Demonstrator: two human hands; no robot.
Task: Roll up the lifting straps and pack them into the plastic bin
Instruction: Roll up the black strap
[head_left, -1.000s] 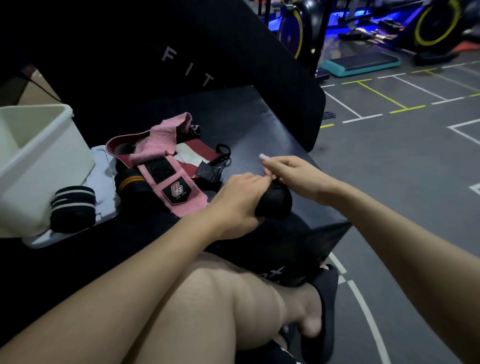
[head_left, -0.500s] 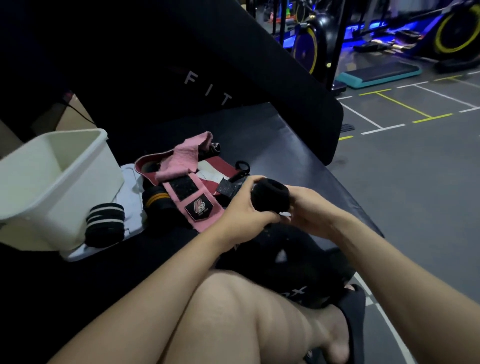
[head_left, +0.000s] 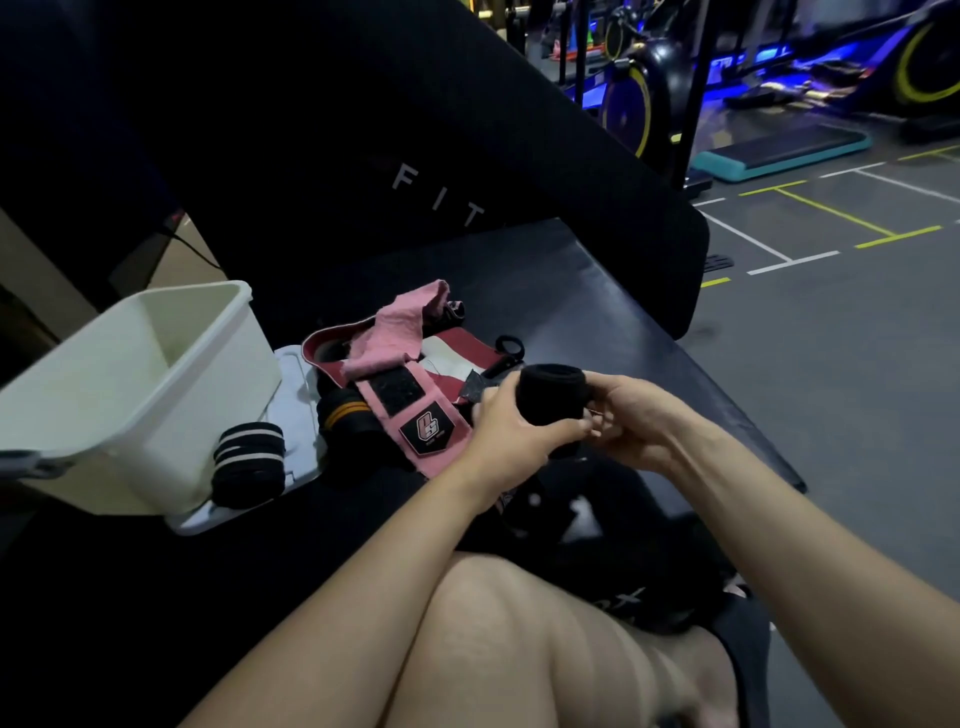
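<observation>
A rolled black strap (head_left: 551, 395) stands on end between both hands above the black bench. My left hand (head_left: 511, 428) grips its left side, thumb across the front. My right hand (head_left: 631, 421) holds the right side, fingers curled round it. The white plastic bin (head_left: 156, 415) sits at the left on its pale lid (head_left: 296, 374), and it looks empty. A rolled black strap with white stripes (head_left: 248, 462) lies against the bin's front. Between the bin and my hands lies a pile with a pink strap (head_left: 405, 384), a black roll with orange stripes (head_left: 343, 413) and a dark red strap (head_left: 467, 353).
The black padded bench (head_left: 597, 301) has an upright backrest (head_left: 415, 156) marked FIT behind the pile. My bare knee (head_left: 519, 639) is at the bottom centre. Grey gym floor (head_left: 857, 364) with painted lines lies to the right, with exercise bikes and a teal step platform (head_left: 779, 150) beyond.
The black roll was lying low between my hands a second ago. It has come up and stands on end. The view has shifted, so the bin and pile sit further right in frame.
</observation>
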